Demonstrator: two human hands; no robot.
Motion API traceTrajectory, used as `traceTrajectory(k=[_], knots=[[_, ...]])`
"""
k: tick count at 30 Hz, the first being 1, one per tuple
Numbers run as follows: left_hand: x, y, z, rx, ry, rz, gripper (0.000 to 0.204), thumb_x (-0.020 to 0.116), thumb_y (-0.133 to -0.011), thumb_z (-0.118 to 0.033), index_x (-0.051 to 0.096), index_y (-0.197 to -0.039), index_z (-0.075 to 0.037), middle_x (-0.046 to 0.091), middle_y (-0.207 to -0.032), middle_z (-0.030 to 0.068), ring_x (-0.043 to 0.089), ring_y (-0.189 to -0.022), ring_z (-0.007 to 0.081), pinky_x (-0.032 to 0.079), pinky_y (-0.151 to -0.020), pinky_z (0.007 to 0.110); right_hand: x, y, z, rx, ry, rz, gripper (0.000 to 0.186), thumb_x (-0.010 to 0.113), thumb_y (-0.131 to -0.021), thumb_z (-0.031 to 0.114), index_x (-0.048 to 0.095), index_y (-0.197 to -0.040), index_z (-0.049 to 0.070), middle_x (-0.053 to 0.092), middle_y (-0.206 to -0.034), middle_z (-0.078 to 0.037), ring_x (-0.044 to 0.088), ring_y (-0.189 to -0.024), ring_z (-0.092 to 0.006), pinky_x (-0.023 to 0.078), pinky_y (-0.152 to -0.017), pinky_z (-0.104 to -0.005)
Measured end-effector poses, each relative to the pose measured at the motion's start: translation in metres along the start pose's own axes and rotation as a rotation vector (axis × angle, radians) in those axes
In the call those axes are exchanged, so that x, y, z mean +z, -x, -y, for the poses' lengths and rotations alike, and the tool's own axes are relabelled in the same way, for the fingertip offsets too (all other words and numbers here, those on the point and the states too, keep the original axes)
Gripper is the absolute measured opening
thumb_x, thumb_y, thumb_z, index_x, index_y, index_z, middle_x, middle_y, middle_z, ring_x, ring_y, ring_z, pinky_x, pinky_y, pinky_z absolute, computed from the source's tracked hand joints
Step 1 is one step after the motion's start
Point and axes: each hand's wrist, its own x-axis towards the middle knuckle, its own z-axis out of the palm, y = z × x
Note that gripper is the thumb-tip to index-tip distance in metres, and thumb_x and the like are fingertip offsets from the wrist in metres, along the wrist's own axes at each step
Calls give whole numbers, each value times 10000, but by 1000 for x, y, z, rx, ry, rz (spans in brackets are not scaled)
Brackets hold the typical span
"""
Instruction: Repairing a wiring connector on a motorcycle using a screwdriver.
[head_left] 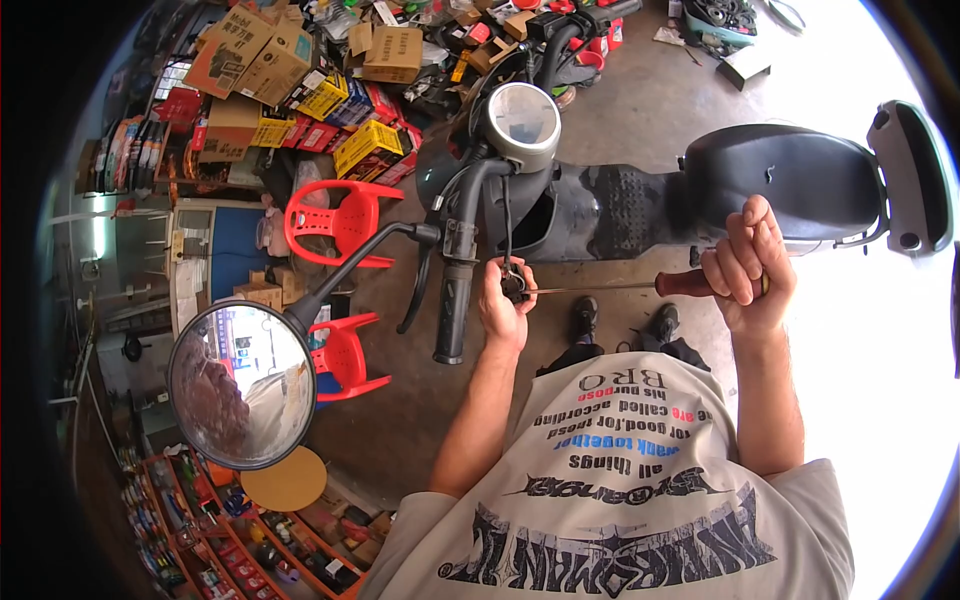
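Observation:
My left hand is closed around a small, dark, roundish part, just below the front of an electric scooter. A black cable runs down to that part from the handlebar. In my right hand is a screwdriver, gripped by its dark red handle. Its long thin shaft lies almost level and points left, the tip reaching the dark part at my left fingers. What exactly the tip touches is too small to tell. My fingers partly cover the dark part.
Left of my hands are the handlebar grip and a round mirror. The black seat lies beyond my right hand. Red plastic chairs, stacked cardboard boxes and loose clutter stand farther left and ahead. Shelves fill the lower left.

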Motion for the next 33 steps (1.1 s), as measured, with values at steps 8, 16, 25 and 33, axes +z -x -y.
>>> traceTrajectory(k=[8, 16, 25, 33], knots=[[1, -1, 2, -32, 62, -15, 385, 435, -997, -430, 559, -1003, -65, 585, -803, 98, 530, -601, 155, 361, -465, 242, -2, 4, 1, -23, 2, -3, 118, 424, -1007, 167, 487, -1023, 68, 356, -587, 38, 303, -365, -52, 292, -403, -231], [0, -4, 4, -77, 155, -13, 382, 432, -994, -432, 550, -999, -69, 564, -801, 94, 511, -620, 154, 360, -466, 235, 6, 5, 1, -43, 31, 33, 119, 422, -1009, 177, 477, -1020, 72, 357, -590, 38, 304, -358, -54, 298, -399, -237], [-2, -6, 6, -105, 236, 21, 373, 430, -989, -415, 555, -995, -64, 552, -792, 104, 503, -608, 175, 364, -464, 245, 1, 7, 2, -48, 12, -5, 109, 414, -1011, 163, 484, -1029, 81, 348, -594, 43, 293, -369, -49, 293, -411, -229], [-1, -8, 7, -128, 336, 141, 372, 424, -992, -416, 548, -1003, -65, 550, -787, 91, 492, -608, 166, 370, -495, 253, -2, 9, -6, -12, -24, -12, 98, 438, -1004, 166, 488, -1030, 85, 356, -603, 42, 305, -381, -49, 306, -436, -229]])
